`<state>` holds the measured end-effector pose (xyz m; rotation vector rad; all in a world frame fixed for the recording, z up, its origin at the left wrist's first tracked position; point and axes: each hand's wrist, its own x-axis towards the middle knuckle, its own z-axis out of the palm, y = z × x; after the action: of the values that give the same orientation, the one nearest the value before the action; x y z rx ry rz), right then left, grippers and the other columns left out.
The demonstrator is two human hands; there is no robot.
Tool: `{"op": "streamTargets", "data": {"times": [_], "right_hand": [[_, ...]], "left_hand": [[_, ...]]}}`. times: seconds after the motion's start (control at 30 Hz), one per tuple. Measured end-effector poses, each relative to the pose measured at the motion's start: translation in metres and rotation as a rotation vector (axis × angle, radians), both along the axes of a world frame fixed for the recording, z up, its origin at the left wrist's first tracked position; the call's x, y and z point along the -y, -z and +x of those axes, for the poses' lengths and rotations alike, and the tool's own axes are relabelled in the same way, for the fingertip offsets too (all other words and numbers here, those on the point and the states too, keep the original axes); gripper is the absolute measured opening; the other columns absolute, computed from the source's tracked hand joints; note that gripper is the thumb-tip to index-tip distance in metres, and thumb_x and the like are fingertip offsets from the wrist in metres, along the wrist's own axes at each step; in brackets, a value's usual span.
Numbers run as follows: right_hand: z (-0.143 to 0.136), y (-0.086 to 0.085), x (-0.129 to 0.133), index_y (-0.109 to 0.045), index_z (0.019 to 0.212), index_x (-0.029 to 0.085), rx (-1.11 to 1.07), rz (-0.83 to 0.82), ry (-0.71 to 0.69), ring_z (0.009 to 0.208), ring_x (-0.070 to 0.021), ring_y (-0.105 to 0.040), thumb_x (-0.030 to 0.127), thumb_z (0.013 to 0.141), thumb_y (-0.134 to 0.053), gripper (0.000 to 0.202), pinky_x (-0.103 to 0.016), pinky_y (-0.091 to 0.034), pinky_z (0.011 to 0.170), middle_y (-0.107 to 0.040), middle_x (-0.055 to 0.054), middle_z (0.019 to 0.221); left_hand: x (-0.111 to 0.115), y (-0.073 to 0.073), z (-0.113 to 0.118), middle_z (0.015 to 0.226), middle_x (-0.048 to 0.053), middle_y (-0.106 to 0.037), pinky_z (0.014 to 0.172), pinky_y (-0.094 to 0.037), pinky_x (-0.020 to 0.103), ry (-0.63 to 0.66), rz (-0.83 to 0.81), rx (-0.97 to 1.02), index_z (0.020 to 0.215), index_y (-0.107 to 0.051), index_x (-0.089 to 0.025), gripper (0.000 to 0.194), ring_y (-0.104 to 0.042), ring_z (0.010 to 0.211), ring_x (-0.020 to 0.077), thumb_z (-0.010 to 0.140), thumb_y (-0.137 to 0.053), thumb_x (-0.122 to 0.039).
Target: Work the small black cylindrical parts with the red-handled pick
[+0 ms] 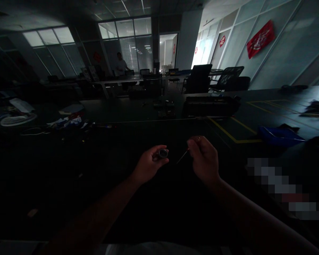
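Both forearms reaching forward — left hand (152, 161) and right hand (204, 156) apart, fingers curled.

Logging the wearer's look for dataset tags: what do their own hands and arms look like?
Left hand and right hand: five-fingered, no gloves. Left forearm and right forearm: no sleeve, watch or cable visible. Too dark to rule out rings.

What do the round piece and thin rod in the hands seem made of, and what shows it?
Round piece: probably smooth metal; its rim has a greyish shine. Thin rod: likely smooth metal too, with a pale glint. The dimness leaves plastic possible for both.
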<state>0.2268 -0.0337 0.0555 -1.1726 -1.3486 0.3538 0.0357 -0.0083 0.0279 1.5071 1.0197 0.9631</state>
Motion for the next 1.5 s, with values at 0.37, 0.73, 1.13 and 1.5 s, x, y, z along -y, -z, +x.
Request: {"op": "streamTargets", "data": {"times": [0.37,0.73,1.13,1.5], "right_hand": [[-0.006,0.014,0.000,-0.060,0.096,0.023,0.104,0.025,-0.091,0.062,-0.0126,-0.062,0.037,0.098,-0.052,0.016,-0.027,-0.047,0.058,-0.064,0.002,0.074],[-0.007,0.010,0.006,-0.063,0.096,0.022,0.264,0.023,-0.123,0.067,-0.0159,-0.071,0.035,0.093,-0.061,0.013,-0.027,-0.051,0.059,-0.072,-0.001,0.078],[-0.010,0.015,0.003,-0.061,0.094,0.023,0.202,-0.037,-0.083,0.069,-0.0175,-0.074,0.036,0.093,-0.059,0.014,-0.029,-0.053,0.064,-0.074,-0.002,0.078],[-0.007,0.014,0.001,-0.060,0.094,0.022,0.227,-0.046,-0.060,0.064,-0.0152,-0.068,0.035,0.097,-0.054,0.014,-0.029,-0.049,0.063,-0.068,0.001,0.069]], "left_hand": [[0.009,0.030,-0.004,0.115,0.005,-0.071,0.101,-0.050,0.036,0.063,0.094,-0.019,0.120,-0.068,-0.024,0.041,-0.067,0.108,0.0209,0.081,-0.076,-0.016],[0.003,0.038,-0.010,0.114,0.004,-0.072,0.101,-0.049,0.034,0.007,0.268,-0.107,0.119,-0.071,-0.026,0.043,-0.067,0.106,0.0198,0.079,-0.078,-0.013],[-0.001,0.040,-0.012,0.117,0.004,-0.071,0.102,-0.049,0.034,0.002,0.249,-0.102,0.120,-0.070,-0.027,0.042,-0.066,0.109,0.0199,0.080,-0.077,-0.014],[-0.005,0.038,-0.011,0.114,0.007,-0.073,0.102,-0.051,0.038,-0.008,0.124,0.001,0.118,-0.070,-0.021,0.042,-0.068,0.107,0.0218,0.078,-0.078,-0.013]]}}
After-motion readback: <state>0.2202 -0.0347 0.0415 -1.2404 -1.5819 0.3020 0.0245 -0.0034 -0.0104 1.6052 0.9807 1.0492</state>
